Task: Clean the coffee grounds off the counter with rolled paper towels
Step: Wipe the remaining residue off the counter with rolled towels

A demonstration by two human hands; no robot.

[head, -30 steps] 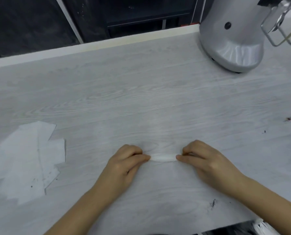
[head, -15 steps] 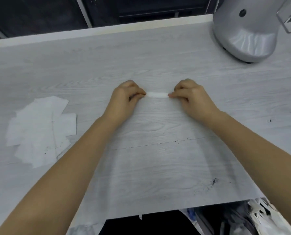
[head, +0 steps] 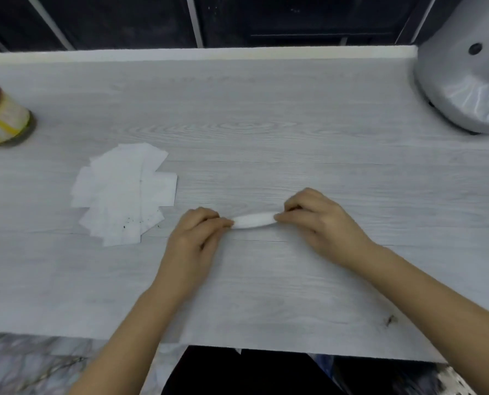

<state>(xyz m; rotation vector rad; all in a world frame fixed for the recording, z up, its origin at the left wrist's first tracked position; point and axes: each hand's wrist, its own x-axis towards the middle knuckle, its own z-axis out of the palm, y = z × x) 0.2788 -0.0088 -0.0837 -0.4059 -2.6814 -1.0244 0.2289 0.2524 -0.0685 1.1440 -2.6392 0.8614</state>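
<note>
1. Hands first: I see the left hand (head: 193,238) and the right hand (head: 320,223) both on the counter (head: 266,124), each one pinching one end of the rolled paper towel (head: 253,220) between curled fingers and thumb.
2. The roll lies between the two hands, low on the grey wood-pattern surface, a little right of the middle of my view. It looks tilted, with its right end slightly farther from me than its left end. I cannot tell if it presses on the counter or sits just above it.
3. Compared with half a second ago, the hands are nearer to the front edge of the counter, and the forearms are less stretched out. The grip on both ends looks the same as before.
4. The view is turned more to the left now. A jar (head: 2,118) with a red and yellow label appears at the left border; it was not visible earlier.
5. The flat paper towels (head: 123,192) lie left of the left hand, close but not touching it, with small dark specks on the near part.
6. Some coffee grounds (head: 390,320) remain near the front edge, under the right forearm, and one tiny speck is at the far right border.
7. The silver appliance (head: 465,81) stands at the back right corner, now partly cut off by the frame.
</note>
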